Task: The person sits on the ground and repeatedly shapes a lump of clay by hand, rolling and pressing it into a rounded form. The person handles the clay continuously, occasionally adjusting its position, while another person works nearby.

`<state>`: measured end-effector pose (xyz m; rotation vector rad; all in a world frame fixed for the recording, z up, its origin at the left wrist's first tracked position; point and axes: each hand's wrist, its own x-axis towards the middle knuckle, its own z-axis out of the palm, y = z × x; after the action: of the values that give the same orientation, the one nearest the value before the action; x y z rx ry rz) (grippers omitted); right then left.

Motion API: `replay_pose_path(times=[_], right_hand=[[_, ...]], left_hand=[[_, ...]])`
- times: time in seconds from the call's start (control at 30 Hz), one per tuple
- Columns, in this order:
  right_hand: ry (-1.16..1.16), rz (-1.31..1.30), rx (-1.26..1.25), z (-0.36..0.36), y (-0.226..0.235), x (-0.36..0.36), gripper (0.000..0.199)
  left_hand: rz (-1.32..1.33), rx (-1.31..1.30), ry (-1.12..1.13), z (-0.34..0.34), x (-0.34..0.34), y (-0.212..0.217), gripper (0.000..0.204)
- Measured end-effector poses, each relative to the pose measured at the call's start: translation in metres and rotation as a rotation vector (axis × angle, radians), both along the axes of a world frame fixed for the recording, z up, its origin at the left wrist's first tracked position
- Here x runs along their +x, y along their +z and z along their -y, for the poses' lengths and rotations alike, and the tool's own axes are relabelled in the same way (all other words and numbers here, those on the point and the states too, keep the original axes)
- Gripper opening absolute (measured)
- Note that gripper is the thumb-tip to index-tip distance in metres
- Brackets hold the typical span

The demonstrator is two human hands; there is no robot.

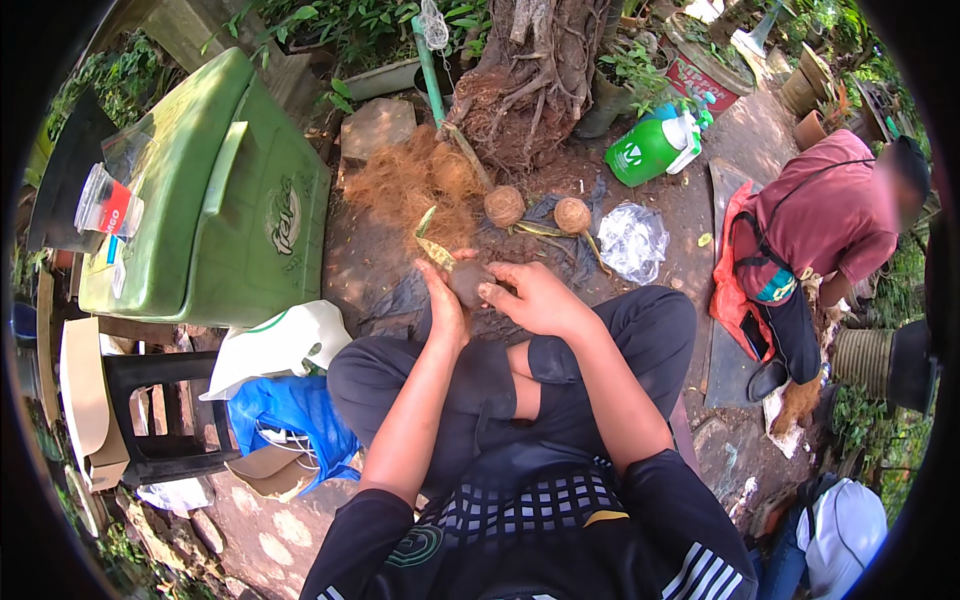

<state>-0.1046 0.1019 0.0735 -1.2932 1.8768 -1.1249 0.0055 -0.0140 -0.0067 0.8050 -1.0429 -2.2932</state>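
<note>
my left hand [443, 300] cups one brown fibre ball [468, 283] above my knees, fingers curled shut round its left side. my right hand [535, 298] pinches its right side, fingers closed. it looks light, soft and crumbly, best held by cupping it whole. two finished balls [504, 206] lie on the ground beyond, beside one fibre heap [405, 188].

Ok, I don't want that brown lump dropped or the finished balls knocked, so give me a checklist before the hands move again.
1. Left hand on brown lump: ok, cupping it.
2. Right hand on lump: ok, fingers touch it.
3. Two fibre balls clear of the hands: ok, lying apart on the ground.
4. Loose fibre pile within reach: ok, just ahead.
5. Lump fully formed: cannot tell, mostly hidden.
</note>
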Motion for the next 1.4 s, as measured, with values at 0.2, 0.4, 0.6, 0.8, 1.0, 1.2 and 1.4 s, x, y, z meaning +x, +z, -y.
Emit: replay_pose_path(times=[0.2,0.4,0.6,0.8,1.0,1.2,1.4], right_hand=[[-0.036,-0.258,0.115,0.001,0.009,0.009,0.030],[-0.101,-0.559,0.191,0.018,0.022,0.022,0.033],[-0.119,-0.552,0.282,0.026,0.033,0.018,0.034],[-0.194,-0.415,0.301,0.031,0.020,0.010,0.033],[-0.115,0.102,0.150,0.024,-0.001,-0.005,0.033],[0.039,-0.237,0.308,0.008,0.022,-0.009,0.039],[0.161,-0.600,0.496,0.015,0.047,0.002,0.044]], left_hand=[[0.030,0.044,0.018,0.001,-0.006,-0.005,0.081],[-0.084,-0.061,0.054,-0.011,-0.004,0.015,0.072],[-0.083,-0.035,-0.046,-0.002,0.003,0.020,0.058],[-0.049,-0.043,-0.085,-0.004,0.001,0.019,0.058],[0.007,-0.107,-0.103,0.000,-0.002,0.022,0.053],[0.035,-0.088,-0.057,0.000,-0.005,0.017,0.051],[0.054,-0.148,-0.016,-0.003,-0.011,0.009,0.045]])
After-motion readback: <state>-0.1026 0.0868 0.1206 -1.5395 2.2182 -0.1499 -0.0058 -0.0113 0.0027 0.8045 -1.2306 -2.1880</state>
